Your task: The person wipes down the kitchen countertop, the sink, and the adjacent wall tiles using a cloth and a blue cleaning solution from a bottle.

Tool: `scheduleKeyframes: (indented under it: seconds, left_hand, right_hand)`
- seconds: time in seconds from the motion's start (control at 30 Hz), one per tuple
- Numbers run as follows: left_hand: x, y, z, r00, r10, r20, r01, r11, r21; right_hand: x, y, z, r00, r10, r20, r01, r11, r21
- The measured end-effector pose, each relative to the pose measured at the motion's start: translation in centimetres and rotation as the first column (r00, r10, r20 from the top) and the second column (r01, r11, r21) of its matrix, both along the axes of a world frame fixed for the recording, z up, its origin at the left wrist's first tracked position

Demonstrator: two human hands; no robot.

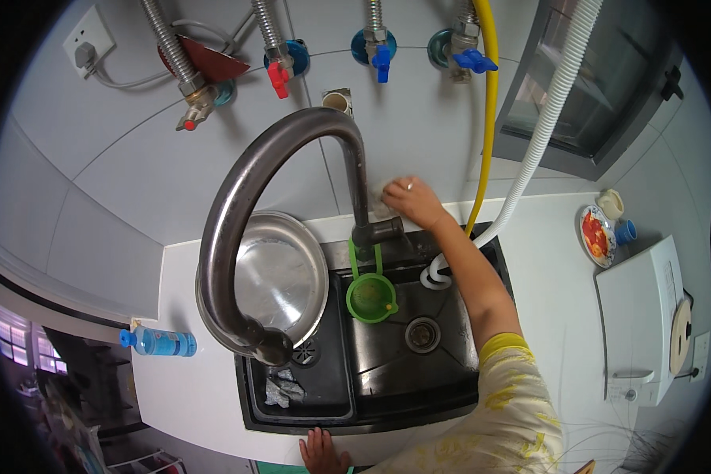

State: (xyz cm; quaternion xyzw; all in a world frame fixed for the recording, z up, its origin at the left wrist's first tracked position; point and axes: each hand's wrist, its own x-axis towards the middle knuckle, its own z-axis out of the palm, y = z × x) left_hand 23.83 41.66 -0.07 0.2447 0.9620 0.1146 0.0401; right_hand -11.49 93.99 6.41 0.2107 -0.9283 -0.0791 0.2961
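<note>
My right hand reaches over the sink to the wall behind it, fingers curled over a pale, blurred cloth. The cloth is pressed near the bottom of the wall tiles, beside the base of the dark metal faucet. My left hand rests on the front edge of the white countertop and holds nothing. Between my hands lies the black double-bowl sink. A green strainer hangs from the faucet base. Crumpled grey cloth sits in the left bowl.
A large steel basin leans at the sink's left, under the faucet arch. A blue bottle lies farther left. A white corrugated hose and a yellow pipe pass by my right arm. At right are a plate of food and a white appliance.
</note>
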Motion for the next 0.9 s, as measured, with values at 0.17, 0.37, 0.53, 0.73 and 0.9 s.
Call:
scheduleKeyframes:
  seconds: [0.17,0.37,0.53,0.73,0.9]
  left_hand:
    - [0.2,0.4,0.0,0.999,0.023,0.028,-0.022,0.999,-0.039]
    - [-0.2,-0.1,-0.2,0.999,0.003,-0.033,-0.001,0.999,0.049]
    - [0.6,-1.4,-1.2,1.000,-0.010,0.001,0.010,1.000,0.018]
    - [-0.3,0.5,0.3,0.998,-0.001,-0.066,0.007,0.995,0.096]
    - [0.0,0.1,0.7,0.997,-0.007,-0.077,0.015,0.995,0.094]
  right_hand:
    - [-2.5,-0.7,6.2,0.911,-0.074,-0.406,-0.019,0.975,-0.220]
    - [-0.7,0.8,-3.4,0.998,0.023,-0.061,-0.003,0.953,0.304]
    - [-1.2,-1.5,3.3,0.965,-0.063,-0.256,0.080,0.995,0.055]
    - [-0.9,0.0,-3.0,0.988,-0.020,-0.150,0.060,0.963,0.264]
    - [0.1,-1.6,1.6,0.989,-0.095,-0.117,0.104,0.992,0.077]
